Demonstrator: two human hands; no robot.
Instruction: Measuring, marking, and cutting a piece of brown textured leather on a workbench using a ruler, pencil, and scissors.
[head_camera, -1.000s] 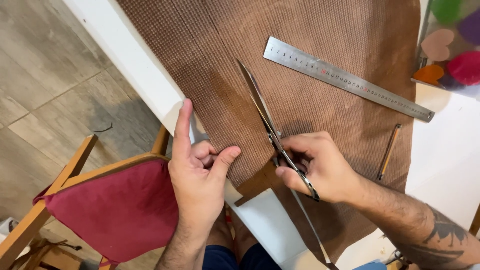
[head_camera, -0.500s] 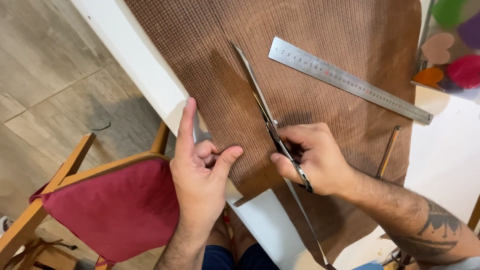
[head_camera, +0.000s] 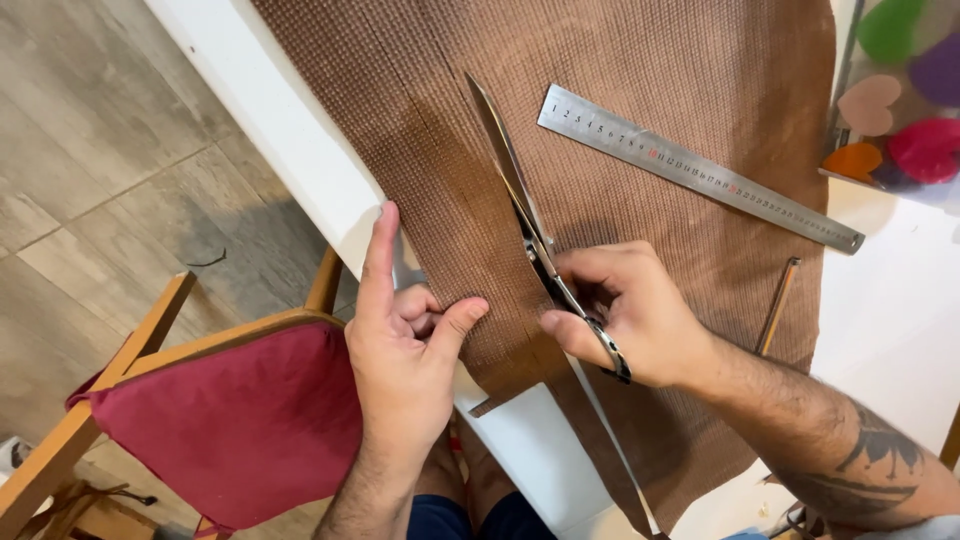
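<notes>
Right hand (head_camera: 635, 315): I've got it closed round the handles of the scissors (head_camera: 530, 235) — blades point to the far side, lying on the brown sheet (head_camera: 640, 90).
Left hand (head_camera: 405, 345): thumb and curled fingers pinching the sheet's near-left edge, index finger stretched out along the white table (head_camera: 270, 100) edge.
Sheet: spread over the table, cut running up from the near edge.
Right of the scissors: steel ruler (head_camera: 700, 168), pencil (head_camera: 778, 305) — both lying on the sheet.
Near left: wooden chair, red cushion (head_camera: 220, 425).

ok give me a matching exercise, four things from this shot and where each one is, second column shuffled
Things:
1. scissors
2. steel ruler
3. pencil
4. red cushion

Places:
A. on the wooden chair
B. in the right hand, blades in the brown fabric
C. flat on the fabric's far right part
D. at the fabric's right edge, by the right forearm

Pairs: 1-B, 2-C, 3-D, 4-A
</notes>
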